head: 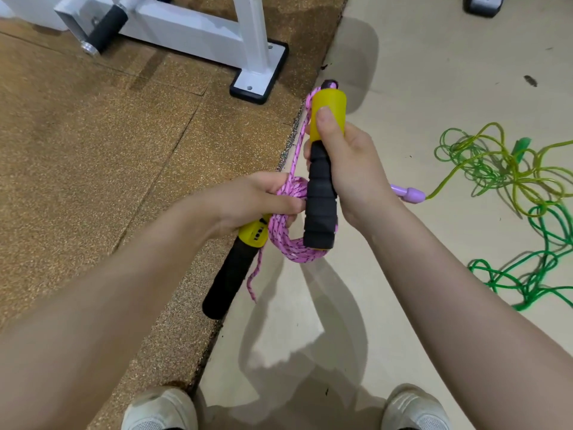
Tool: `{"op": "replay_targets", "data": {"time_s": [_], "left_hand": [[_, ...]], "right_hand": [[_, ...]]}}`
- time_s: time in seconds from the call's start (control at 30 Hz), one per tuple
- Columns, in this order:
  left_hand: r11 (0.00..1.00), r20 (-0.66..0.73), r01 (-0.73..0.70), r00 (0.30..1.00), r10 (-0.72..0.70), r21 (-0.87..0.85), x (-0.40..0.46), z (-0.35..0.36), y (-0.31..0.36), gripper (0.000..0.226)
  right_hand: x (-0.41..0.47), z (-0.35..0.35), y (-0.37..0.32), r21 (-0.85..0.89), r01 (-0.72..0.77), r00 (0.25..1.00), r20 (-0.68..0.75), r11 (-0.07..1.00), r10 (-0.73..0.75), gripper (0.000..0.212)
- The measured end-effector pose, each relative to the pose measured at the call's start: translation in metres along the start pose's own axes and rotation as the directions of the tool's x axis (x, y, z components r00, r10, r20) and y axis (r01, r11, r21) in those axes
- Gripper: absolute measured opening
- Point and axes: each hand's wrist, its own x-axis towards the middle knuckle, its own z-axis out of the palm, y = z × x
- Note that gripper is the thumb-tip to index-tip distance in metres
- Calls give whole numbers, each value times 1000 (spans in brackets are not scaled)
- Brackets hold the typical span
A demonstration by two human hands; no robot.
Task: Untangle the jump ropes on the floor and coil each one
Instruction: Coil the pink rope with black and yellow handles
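Pink braided jump rope with dark flecks [290, 240], coiled in several loops, held up in front of me over the seam between the floors. My left hand [248, 201] has its fingers curled round the coil, with one yellow-and-black foam handle [235, 268] hanging down below it. My right hand [344, 169] is wrapped round the second yellow-capped black foam handle [322, 169], thumb pressed on the yellow cap, held upright; a strand runs from its top down to the coil. Risk: a short loose tail [252, 283] dangles below, so the coil is not locked; if my left grip eases, the loops will probably spring apart. The hanging handle's weight could drag a loop out. Right of me on the pale smooth floor [403, 72], the tangled yellow-green and green plastic ropes [508, 193] with a lilac handle [409, 193] lie untouched; dropping this coil near them risks a fresh snarl. Far left, on speckled brown rubber matting [93, 150], a white metal gym frame [217, 32].
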Motion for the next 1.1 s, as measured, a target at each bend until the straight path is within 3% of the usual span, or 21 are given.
{"op": "replay_targets", "data": {"time_s": [0.17,0.3,0.4,0.47,0.57,0.67,0.73,0.83,1.0,1.1], "left_hand": [[995,20,-4,1000,6,-102,1,6,6,24],[982,31,10,1000,-5,-187,-1,8,-5,20],[944,49,30,999,-14,-329,-3,13,-15,18],[913,-16,48,998,-59,-404,-3,17,-17,10],[926,-93,52,991,-94,-374,1,17,-17,17],[919,-38,3,999,-19,-393,2,19,-11,36],[928,-2,-37,999,40,-371,1,24,-3,37],[961,-61,-80,996,66,-264,4,32,-2,27],[933,-79,-123,992,102,-339,4,44,-10,23],[891,-121,-163,985,123,-423,8,41,-9,22]], "right_hand": [[3,8,-8,-121,185,981,-40,975,-191,58],[4,11,-1,-229,175,980,-51,958,-191,39],[6,8,8,-262,137,981,-99,955,-167,40],[6,5,13,-244,138,973,-146,960,-177,40],[2,4,12,-237,178,959,-177,955,-223,36],[3,2,5,-245,210,950,-179,947,-257,35],[4,2,5,-293,219,938,-199,931,-283,36],[4,2,12,-336,236,916,-235,912,-324,40],[3,1,15,-215,110,933,-313,970,-175,45],[9,-3,9,-112,81,934,-338,990,-114,32]]}}
